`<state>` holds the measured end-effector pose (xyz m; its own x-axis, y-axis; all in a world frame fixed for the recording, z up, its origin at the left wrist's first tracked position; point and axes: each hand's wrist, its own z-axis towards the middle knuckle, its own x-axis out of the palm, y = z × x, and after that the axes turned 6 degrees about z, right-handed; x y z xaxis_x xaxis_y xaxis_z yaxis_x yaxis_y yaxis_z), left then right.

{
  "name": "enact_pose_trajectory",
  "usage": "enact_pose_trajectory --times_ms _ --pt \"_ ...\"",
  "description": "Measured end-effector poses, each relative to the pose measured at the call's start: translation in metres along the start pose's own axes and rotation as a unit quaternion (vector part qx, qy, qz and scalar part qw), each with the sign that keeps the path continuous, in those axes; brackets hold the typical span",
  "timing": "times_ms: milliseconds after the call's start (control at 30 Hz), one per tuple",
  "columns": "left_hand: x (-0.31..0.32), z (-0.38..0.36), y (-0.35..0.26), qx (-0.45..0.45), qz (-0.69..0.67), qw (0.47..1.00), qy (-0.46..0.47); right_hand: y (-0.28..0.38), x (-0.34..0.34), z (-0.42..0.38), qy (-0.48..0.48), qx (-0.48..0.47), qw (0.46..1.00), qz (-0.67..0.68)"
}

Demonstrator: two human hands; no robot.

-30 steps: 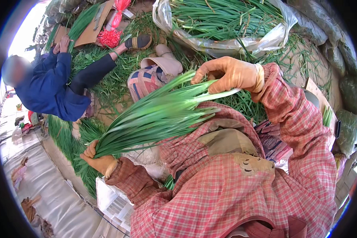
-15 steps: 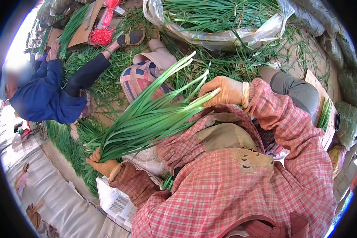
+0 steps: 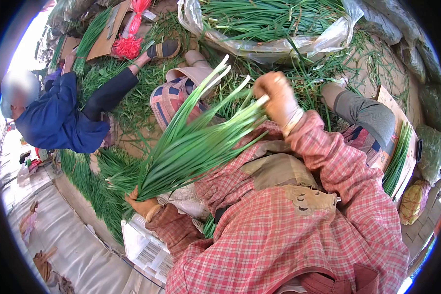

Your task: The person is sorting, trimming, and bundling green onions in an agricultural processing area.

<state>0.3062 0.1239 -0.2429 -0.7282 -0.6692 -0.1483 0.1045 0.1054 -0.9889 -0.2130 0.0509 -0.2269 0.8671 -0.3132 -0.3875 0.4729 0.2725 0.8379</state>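
A fanned bunch of garlic chives (image 3: 191, 152), long green leaves with pale stem ends, stretches across my lap. My left hand (image 3: 143, 205), in an orange-tan work glove, is closed round its leafy lower end. Up at the pale end is my right hand (image 3: 278, 98), gloved alike and smeared by motion, with its fingers curled. One white stem tip lies right at this glove; whether the fingers grip any stem I cannot tell. Several other pale tips spread freely to the left of it.
A clear plastic sheet (image 3: 252, 51) holds a large heap of chives ahead. Loose leaves litter the ground. On the left sits a person in blue (image 3: 66, 120), beside a cardboard piece (image 3: 105, 36) and red ties (image 3: 127, 46). A board with chives (image 3: 397, 159) is at my right; a white crate (image 3: 144, 247), lower left.
My right hand has lifted slightly away from the pale stem ends and blurred. My left hand has shifted a little right with the bunch, whose stems now spread more. More chives show on the right-hand board.
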Motion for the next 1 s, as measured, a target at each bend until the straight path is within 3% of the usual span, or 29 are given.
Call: enact_pose_trajectory --times_ms 33,100,133,167,200,233,300,333,367,400,433,467,533,633,733,767,867,967,1000 --pt "0.001 -0.001 -0.001 -0.025 -0.056 0.998 0.003 -0.013 -0.009 0.003 -0.067 0.018 0.997 -0.03" --pt "0.001 -0.002 0.0 -0.056 -0.172 0.983 0.027 -0.031 -0.048 0.006 -0.069 0.158 0.985 -0.026" --pt "-0.001 -0.003 0.002 -0.063 -0.229 0.97 0.05 -0.05 -0.075 0.006 -0.066 0.16 0.982 -0.07" --pt "0.006 -0.01 -0.005 -0.048 -0.179 0.982 0.028 -0.07 -0.102 0.006 -0.062 0.162 0.978 -0.114" --pt "0.023 -0.022 -0.02 -0.033 -0.129 0.991 0.005 -0.083 -0.129 0.006 0.01 0.19 0.937 -0.294" --pt "0.027 -0.023 -0.02 -0.029 -0.133 0.991 0.006 -0.086 -0.145 0.009 0.08 0.208 0.858 -0.462" --pt "0.034 -0.024 -0.022 -0.021 -0.142 0.99 0.008 -0.06 -0.139 0.019 0.1 0.037 0.908 -0.405" --pt "0.025 -0.014 -0.014 -0.042 -0.215 0.975 0.035 -0.042 -0.128 0.023 0.109 -0.047 0.922 -0.369" --pt "0.027 -0.015 -0.02 -0.045 -0.228 0.972 0.039 -0.015 -0.099 0.028 0.163 -0.009 0.964 -0.211" --pt "0.03 -0.016 -0.025 -0.047 -0.241 0.968 0.043 0.008 -0.068 0.029 0.194 -0.105 0.966 -0.138" --pt "0.033 -0.017 -0.031 -0.05 -0.255 0.965 0.047 0.027 -0.04 0.029 0.283 -0.086 0.95 -0.097" --pt "0.03 -0.013 -0.024 0.019 -0.13 0.99 0.051 0.042 -0.014 0.025 0.329 -0.054 0.941 -0.05" --pt "0.027 -0.009 -0.022 0.104 0.02 0.993 0.056 0.046 0.029 0.014 0.359 0.045 0.929 0.071" --pt "0.023 -0.008 -0.027 0.117 0.038 0.991 0.06 0.044 0.048 0.012 0.45 0.149 0.874 0.106" --pt "0.026 -0.009 -0.029 0.097 0.034 0.993 0.051 0.034 0.041 0.002 0.403 0.098 0.896 0.156" --pt "0.027 -0.01 -0.03 0.111 0.084 0.989 0.039 0.036 0.036 0.002 0.412 0.096 0.892 0.157" --pt "0.026 -0.008 -0.024 0.084 0.036 0.995 0.049 0.045 0.025 0.004 0.432 0.072 0.889 0.133" --pt "0.033 -0.012 -0.025 0.01 -0.086 0.996 0.019 0.06 0.03 0.004 0.392 -0.111 0.902 -0.141" --pt "0.035 -0.016 -0.026 -0.008 -0.097 0.995 0.008 0.056 0.038 -0.002 0.328 -0.197 0.899 -0.214"
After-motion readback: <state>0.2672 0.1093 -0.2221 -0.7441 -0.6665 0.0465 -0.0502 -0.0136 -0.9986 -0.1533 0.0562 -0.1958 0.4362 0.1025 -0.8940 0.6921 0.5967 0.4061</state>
